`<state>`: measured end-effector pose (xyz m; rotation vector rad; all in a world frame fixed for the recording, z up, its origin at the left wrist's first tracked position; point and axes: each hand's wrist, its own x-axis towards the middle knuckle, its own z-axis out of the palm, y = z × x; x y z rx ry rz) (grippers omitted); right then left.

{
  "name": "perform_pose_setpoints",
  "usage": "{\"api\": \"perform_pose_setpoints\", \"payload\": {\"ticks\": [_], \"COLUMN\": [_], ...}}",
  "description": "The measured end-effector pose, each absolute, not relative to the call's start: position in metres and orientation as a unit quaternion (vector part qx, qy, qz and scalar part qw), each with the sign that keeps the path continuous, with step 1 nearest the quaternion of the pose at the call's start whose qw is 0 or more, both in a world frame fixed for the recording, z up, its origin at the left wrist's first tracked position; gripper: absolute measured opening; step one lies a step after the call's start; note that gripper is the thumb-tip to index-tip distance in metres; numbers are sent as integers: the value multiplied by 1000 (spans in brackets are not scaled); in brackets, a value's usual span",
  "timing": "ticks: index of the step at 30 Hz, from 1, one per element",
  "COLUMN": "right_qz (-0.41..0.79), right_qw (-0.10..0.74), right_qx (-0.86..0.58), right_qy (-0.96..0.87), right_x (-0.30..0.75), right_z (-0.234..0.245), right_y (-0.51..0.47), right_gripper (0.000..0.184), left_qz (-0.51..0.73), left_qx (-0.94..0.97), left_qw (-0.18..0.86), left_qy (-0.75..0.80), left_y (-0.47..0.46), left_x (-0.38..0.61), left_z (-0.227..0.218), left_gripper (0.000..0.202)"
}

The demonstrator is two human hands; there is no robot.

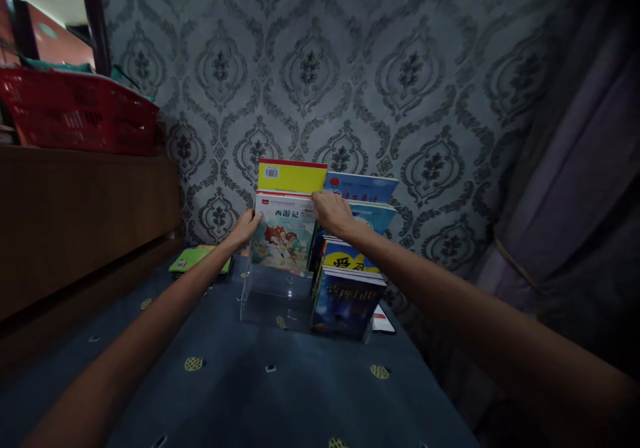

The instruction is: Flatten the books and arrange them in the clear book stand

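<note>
A white picture book (285, 235) with an illustrated cover stands upright in the left half of a clear stepped rack (270, 305). My left hand (246, 227) is closed on its left edge, the thumb on the front cover. At its upper right corner, my right hand (333, 215) is closed, with the fingertips partly hidden. Behind it rises a yellow book (293, 176) with a red top edge. Filling the right half are blue books (363, 185), a yellow-and-blue book (345, 258) and, frontmost, a dark blue book (345, 305).
The rack stands on a dark blue patterned cloth (235, 381). Green books (187, 259) lie flat at the left, near a wooden cabinet (90, 215) carrying a red basket (85, 111). Patterned wallpaper (310, 68) is behind, and a curtain (550, 188) hangs at the right.
</note>
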<state>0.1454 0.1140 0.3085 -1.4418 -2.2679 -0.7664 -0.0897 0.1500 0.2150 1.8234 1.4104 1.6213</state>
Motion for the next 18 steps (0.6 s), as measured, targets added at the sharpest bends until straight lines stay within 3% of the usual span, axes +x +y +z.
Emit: {"api": "perform_pose_setpoints", "payload": {"ticks": [18], "right_qz": [-294], "right_qw": [178], "right_qx": [-515], "right_qy": [-785], "right_x": [144], "right_z": [308], "right_y": [118], "right_gripper": [35], "left_qz": [533], "left_qx": [613], "left_qw": [51], "left_qy": [581], "left_y": [156], "left_x": [-79], "left_z": [208], "left_gripper": [29]}}
